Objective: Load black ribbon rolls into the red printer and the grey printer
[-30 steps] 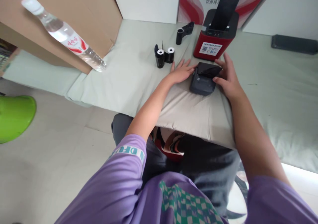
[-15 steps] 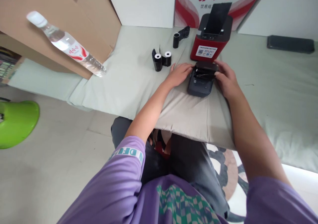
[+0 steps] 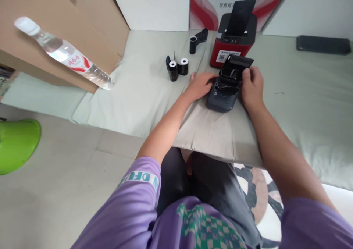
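In the head view, the black device (image 3: 222, 99) lies on the cloth-covered bench (image 3: 209, 135), nearer its front edge than its back edge, with its lid (image 3: 236, 67) tipped up at the far end. The left hand (image 3: 200, 86) lies palm down against the device's left side; one finger stands apart, the others lie close together, bent toward the device. The right hand (image 3: 251, 86) is at the right side, its thumb against the right edge of the raised lid; whether its partly hidden fingers pinch that edge, one cannot tell.

Just behind the lid, toward the bench's back edge, a red device (image 3: 234, 43) stands with a black sheet (image 3: 241, 18) rising from its top. To the left of the hands, two joined black rolls (image 3: 173, 73) with white ends stand upright, and a third black roll (image 3: 193, 45) stands farther back. A clear bottle (image 3: 72, 59) stands toward the bench's left end beside a cardboard box (image 3: 95, 24). A flat black object (image 3: 323, 44) lies by the back edge, well to the right.
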A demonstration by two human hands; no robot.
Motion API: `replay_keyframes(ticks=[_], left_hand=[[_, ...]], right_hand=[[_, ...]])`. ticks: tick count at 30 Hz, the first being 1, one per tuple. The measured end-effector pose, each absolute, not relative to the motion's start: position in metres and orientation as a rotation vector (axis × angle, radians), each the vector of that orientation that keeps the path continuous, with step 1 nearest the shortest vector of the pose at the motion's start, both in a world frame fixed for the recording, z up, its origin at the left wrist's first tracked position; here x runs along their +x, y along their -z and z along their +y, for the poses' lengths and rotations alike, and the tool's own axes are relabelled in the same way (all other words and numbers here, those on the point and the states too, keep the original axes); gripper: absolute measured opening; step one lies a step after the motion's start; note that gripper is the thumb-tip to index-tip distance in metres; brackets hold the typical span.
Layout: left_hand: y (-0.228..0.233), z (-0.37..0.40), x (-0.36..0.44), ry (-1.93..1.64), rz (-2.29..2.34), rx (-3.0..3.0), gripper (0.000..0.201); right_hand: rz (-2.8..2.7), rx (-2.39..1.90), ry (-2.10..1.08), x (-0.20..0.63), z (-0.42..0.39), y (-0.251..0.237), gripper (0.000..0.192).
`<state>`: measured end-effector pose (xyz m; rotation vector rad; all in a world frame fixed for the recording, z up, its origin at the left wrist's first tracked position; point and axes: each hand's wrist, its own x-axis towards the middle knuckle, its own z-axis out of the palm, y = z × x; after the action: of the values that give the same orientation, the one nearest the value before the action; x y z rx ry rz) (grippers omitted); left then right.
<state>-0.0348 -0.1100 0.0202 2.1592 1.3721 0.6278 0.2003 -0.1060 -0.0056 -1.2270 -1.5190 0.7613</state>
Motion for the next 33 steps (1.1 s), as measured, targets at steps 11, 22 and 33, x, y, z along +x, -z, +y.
replay_keyframes(ticks=[11,22,33], left_hand=[[-0.013,-0.106,-0.031,-0.934,1.293,2.014,0.040],[-0.057,-0.105,-0.024,-0.759,1.176,2.252,0.023],[-0.119,-0.104,0.009,0.095,1.395,2.503,0.042]], right_hand=[[-1.315,-1.225,-0.621,0.196,-0.114,0.008,0.053],[-0.954,-1.194,-0.833,0.201,-0.096,0.011,0.053],[-0.947,-1.223,-0.863,0.200,-0.097,0.009,0.067]])
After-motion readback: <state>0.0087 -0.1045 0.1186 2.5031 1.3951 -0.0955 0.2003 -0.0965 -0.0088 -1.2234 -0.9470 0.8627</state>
